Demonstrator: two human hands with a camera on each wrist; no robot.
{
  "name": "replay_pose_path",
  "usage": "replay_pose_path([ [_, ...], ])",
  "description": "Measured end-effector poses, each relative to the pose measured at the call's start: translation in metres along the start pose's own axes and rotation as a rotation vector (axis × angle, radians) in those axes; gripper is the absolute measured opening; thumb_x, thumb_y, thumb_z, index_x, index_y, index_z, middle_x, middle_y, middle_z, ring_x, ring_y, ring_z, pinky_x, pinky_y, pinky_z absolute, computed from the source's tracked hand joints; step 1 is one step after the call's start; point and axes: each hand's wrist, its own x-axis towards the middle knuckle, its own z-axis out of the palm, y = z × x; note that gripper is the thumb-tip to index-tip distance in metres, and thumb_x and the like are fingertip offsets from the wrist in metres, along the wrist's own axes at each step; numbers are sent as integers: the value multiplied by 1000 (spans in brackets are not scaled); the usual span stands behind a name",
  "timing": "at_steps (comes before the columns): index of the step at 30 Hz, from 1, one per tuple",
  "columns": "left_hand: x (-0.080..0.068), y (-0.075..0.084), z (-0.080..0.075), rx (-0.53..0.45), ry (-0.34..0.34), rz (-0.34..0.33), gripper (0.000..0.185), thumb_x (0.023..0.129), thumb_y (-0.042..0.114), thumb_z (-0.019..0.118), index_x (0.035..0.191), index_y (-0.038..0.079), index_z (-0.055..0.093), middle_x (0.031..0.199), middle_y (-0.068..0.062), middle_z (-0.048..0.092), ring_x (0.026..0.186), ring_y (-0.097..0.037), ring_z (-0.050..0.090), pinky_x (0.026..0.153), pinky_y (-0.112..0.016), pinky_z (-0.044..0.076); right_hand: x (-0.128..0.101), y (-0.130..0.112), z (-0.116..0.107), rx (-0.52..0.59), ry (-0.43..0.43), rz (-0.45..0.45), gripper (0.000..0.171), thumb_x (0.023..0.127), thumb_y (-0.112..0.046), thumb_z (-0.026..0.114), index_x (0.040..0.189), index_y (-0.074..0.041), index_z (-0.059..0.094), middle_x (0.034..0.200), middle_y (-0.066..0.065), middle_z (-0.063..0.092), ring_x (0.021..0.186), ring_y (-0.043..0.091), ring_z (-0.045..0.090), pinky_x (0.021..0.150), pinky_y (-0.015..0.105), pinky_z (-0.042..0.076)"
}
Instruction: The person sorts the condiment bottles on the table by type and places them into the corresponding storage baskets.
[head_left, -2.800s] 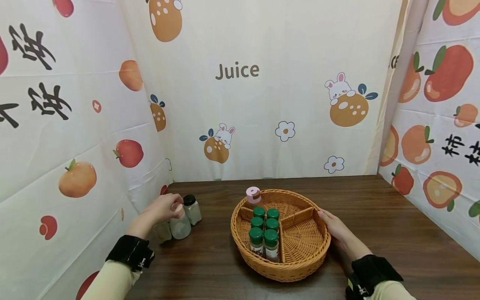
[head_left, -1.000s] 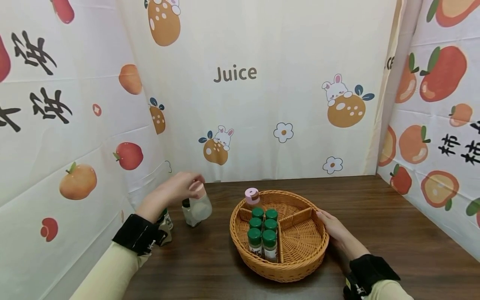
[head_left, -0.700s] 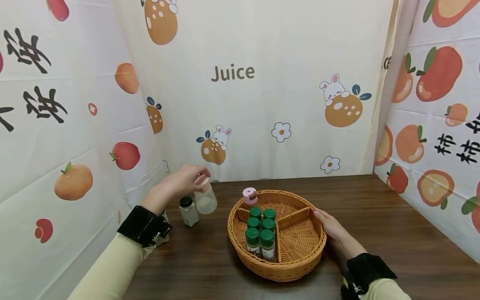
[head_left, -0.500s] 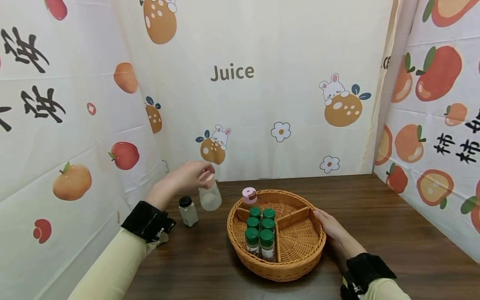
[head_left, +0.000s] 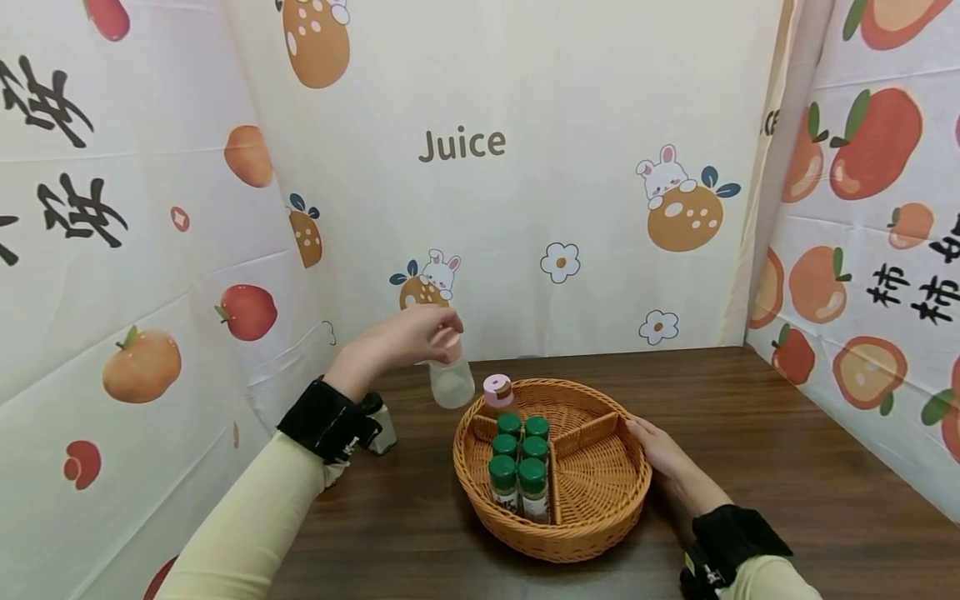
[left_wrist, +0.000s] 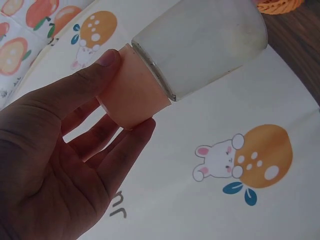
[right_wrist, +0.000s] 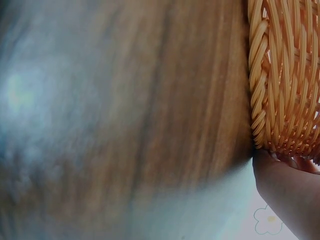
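My left hand (head_left: 401,340) pinches the peach-coloured cap of a clear glass jar (head_left: 452,385), thumb on one side and fingers on the other in the left wrist view. The jar hangs tilted just left of a round divided wicker basket (head_left: 577,546), near its far-left rim. Inside the basket's left section stand several green-capped spice jars (head_left: 533,479); behind them is a pink-capped bottle (head_left: 498,392). My right hand (head_left: 671,458) grips the basket's right rim. In the right wrist view, a finger (right_wrist: 285,185) lies against the wicker side (right_wrist: 285,75).
A black-capped jar (head_left: 382,429) stands on the dark wooden table (head_left: 405,533), partly behind my left wrist. Another pale thing beneath that wrist is mostly hidden. Printed cloth walls (head_left: 487,208) close in the table at the back and both sides.
My left hand has taken the peach-capped jar from beside the black-capped one and carried it up and right towards the basket. The right hand stays at the rim.
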Motion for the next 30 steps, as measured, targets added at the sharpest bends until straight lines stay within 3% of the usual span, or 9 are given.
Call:
replay_pose_path([
  [18,34,27,4,-7,-21,58,40,88,16,76,125,9,64,129,-10,65,120,-26,59,103,-41,49,1,-1,0,10,7,10,61,111,-30,26,158,3,4,161,34,10,148,49,19,117,57,31],
  [30,49,40,14,-11,-4,67,40,88,18,77,125,12,64,130,-8,65,119,-24,59,103,-40,48,0,-2,1,10,20,32,62,111,-32,26,159,1,6,161,33,13,147,49,24,115,56,35],
])
